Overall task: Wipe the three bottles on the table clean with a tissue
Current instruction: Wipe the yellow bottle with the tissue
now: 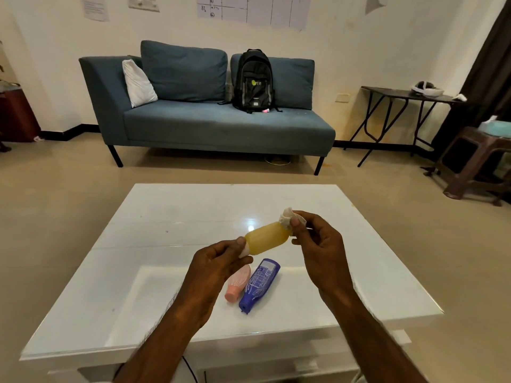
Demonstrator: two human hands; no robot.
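Note:
I hold a yellow bottle [266, 238] sideways in the air above the white table [166, 244]. My left hand [218, 262] grips its white cap end. My right hand [318, 241] pinches a crumpled white tissue [287, 217] against the bottle's far end. Below my hands, a blue bottle [258, 286] lies flat on the table with its cap toward me. A small pink bottle [237, 284] lies beside it on the left, touching it and partly hidden by my left hand.
A blue sofa [221, 125] with a black backpack [253, 80] stands across the floor behind the table. A dark folding table [401, 95] and a brown stool [475, 161] are at the right.

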